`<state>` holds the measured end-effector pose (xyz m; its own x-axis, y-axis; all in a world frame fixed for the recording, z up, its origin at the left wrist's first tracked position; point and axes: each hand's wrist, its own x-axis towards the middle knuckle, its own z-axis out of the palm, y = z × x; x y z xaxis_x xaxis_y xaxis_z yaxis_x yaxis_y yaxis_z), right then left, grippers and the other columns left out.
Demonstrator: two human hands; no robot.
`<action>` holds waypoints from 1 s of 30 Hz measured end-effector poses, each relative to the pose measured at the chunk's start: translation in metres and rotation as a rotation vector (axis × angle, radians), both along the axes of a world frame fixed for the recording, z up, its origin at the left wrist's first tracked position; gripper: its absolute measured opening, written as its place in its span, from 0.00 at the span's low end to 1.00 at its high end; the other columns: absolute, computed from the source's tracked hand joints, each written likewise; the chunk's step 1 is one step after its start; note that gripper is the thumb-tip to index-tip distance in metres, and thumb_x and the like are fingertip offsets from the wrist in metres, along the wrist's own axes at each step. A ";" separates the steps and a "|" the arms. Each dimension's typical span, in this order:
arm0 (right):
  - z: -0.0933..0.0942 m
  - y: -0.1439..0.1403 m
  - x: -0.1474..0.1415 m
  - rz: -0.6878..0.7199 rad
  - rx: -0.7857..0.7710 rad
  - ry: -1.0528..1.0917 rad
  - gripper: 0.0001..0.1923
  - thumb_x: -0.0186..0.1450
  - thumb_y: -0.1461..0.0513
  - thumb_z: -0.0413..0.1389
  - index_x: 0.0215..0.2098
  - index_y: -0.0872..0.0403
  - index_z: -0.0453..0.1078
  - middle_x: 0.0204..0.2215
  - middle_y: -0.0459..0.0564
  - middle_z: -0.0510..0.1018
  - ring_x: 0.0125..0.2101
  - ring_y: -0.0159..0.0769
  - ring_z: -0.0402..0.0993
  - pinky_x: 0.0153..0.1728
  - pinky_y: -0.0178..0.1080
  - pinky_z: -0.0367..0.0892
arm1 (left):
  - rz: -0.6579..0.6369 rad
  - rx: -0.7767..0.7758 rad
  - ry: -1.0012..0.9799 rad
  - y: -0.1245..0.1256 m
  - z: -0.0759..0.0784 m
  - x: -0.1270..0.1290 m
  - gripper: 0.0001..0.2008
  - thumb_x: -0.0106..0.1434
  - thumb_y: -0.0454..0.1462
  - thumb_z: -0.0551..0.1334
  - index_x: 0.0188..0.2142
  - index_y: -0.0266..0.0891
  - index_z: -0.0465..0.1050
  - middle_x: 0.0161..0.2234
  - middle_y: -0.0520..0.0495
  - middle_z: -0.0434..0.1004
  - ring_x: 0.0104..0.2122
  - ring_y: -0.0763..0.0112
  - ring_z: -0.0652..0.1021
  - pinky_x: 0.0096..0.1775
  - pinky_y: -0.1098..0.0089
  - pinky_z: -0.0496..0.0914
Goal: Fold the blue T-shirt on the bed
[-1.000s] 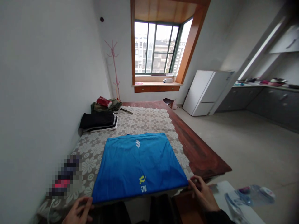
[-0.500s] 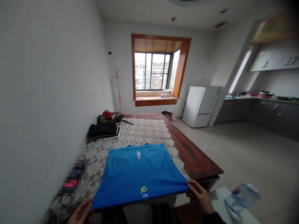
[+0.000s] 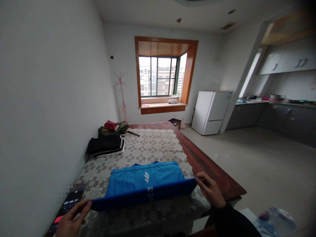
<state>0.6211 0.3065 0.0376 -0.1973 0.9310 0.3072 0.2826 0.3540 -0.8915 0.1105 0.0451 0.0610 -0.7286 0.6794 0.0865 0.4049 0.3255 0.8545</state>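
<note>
A blue shirt (image 3: 138,174) with white print lies on the patterned tablecloth (image 3: 160,144). Its near edge is lifted off the cloth and doubled upward, stretched between both hands. My left hand (image 3: 71,219) pinches the near left corner between thumb and fingers. The near right corner is pinched in my right hand (image 3: 211,189), whose dark sleeve shows behind it. Beside my left hand lies a phone (image 3: 67,205) with a timer on its screen, partly blurred out.
Folded black clothing (image 3: 106,144) and an olive bag (image 3: 112,128) with a red item sit by the wall. A large clear plastic bottle (image 3: 275,221) stands low at the right. Bare wood (image 3: 209,164) borders the table's right side, and a white fridge (image 3: 207,112) is beyond.
Both hands have raised the shirt's near edge and moved it away from me, folding the lower part up toward the rest. The view has shifted slightly, and the phone's screen is now visible.
</note>
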 end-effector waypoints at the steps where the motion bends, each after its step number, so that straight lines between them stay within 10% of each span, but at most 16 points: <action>1: 0.000 0.016 -0.011 -0.007 0.039 0.007 0.23 0.60 0.41 0.59 0.32 0.53 0.73 0.35 0.52 0.78 0.38 0.43 0.75 0.40 0.39 0.71 | -0.001 0.010 0.033 0.019 0.002 -0.007 0.31 0.46 0.65 0.63 0.36 0.44 0.78 0.35 0.47 0.85 0.35 0.54 0.83 0.36 0.64 0.79; 7: -0.030 0.101 -0.070 -0.113 -0.016 -0.229 0.19 0.67 0.47 0.50 0.37 0.52 0.71 0.34 0.53 0.80 0.38 0.45 0.77 0.41 0.42 0.70 | 0.006 -0.205 0.307 0.141 -0.026 -0.020 0.17 0.67 0.48 0.49 0.43 0.42 0.71 0.39 0.42 0.84 0.39 0.59 0.83 0.42 0.64 0.75; 11: -0.052 0.125 -0.091 -0.185 -0.076 -0.603 0.14 0.71 0.56 0.46 0.44 0.52 0.71 0.38 0.54 0.81 0.41 0.43 0.78 0.41 0.39 0.66 | 0.006 -0.382 0.417 0.180 -0.051 -0.018 0.16 0.71 0.43 0.47 0.45 0.42 0.70 0.38 0.39 0.83 0.38 0.54 0.82 0.39 0.62 0.71; 19: -0.062 0.129 -0.103 -0.189 -0.135 -0.949 0.16 0.75 0.56 0.44 0.54 0.52 0.67 0.38 0.56 0.81 0.40 0.44 0.79 0.36 0.38 0.62 | -0.019 -0.497 0.466 0.183 -0.058 -0.021 0.21 0.72 0.47 0.43 0.51 0.43 0.68 0.45 0.37 0.82 0.43 0.51 0.81 0.40 0.61 0.68; 30: -0.083 0.097 -0.070 -0.124 0.007 -0.690 0.29 0.70 0.58 0.48 0.67 0.52 0.53 0.50 0.56 0.77 0.46 0.46 0.77 0.45 0.43 0.70 | -0.039 -0.427 0.338 0.125 -0.058 -0.007 0.32 0.68 0.55 0.47 0.62 0.37 0.54 0.39 0.40 0.81 0.40 0.49 0.82 0.42 0.57 0.71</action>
<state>0.5515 0.4035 -0.0456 -0.2415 0.9578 0.1558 0.8220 0.2873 -0.4917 0.1039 0.1706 0.0027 -0.6818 0.7312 0.0218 0.6527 0.5946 0.4695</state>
